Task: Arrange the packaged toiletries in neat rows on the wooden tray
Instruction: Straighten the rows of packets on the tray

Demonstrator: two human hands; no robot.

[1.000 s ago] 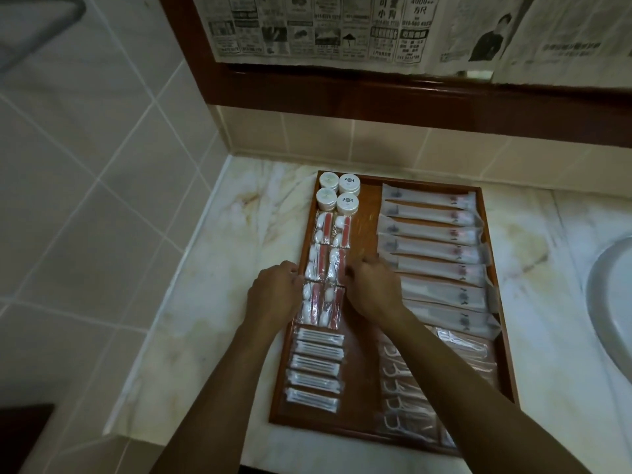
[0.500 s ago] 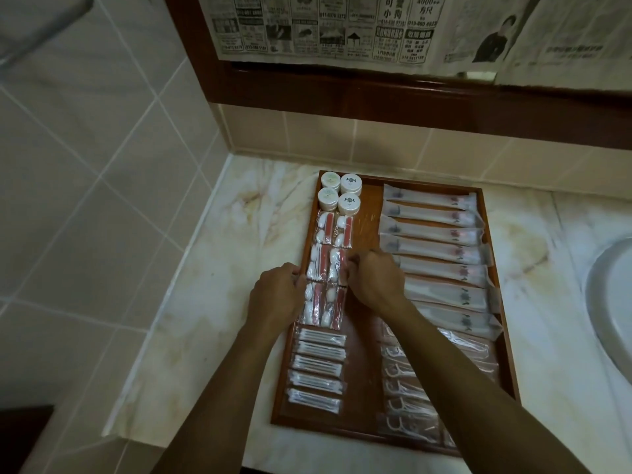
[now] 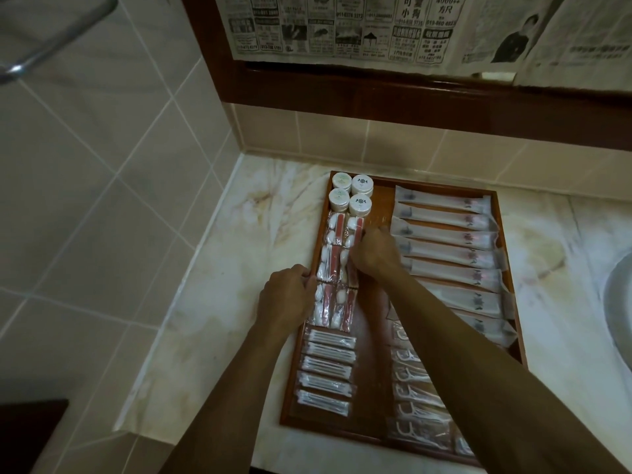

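Bare forearms, no sleeves; hands ungloved.

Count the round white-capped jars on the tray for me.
4, in a two-by-two cluster at the wooden tray's far-left corner: far left, far right, near left, near right. None seems hidden.

Sink [image 3: 619,323] cut off right, floss packets [image 3: 415,398] perhaps partly under forearm

Mid-frame, both hands, left hand [image 3: 285,295] and right hand [image 3: 374,251], flank the red-and-white packets [image 3: 337,268] (two columns) on the wooden tray [image 3: 506,234].
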